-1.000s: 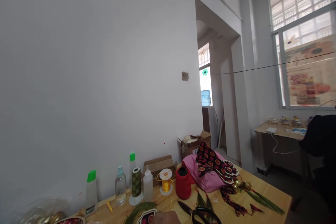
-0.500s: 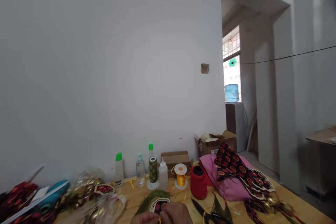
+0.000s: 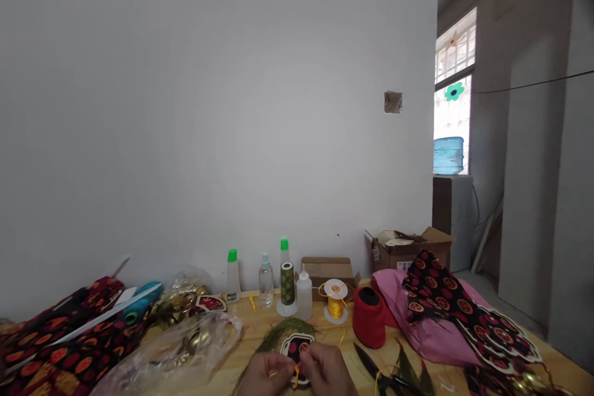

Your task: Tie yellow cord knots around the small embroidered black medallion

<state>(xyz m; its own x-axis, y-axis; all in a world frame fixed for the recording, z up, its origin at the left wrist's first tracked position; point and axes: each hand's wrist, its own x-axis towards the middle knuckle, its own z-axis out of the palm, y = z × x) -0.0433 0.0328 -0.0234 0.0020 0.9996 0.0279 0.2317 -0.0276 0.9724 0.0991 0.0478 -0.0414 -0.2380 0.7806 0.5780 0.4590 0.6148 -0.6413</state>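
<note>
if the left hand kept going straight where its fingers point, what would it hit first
Most likely the right hand, whose fingertips face those of the left hand. The yellow cord shows between them and might be brushed first; depth there is unclear.

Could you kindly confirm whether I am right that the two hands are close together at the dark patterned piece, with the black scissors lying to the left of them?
Not quite: the left hand and right hand are close together at the dark patterned piece, but the black scissors lie to the right of them, as the head view shows.
</note>
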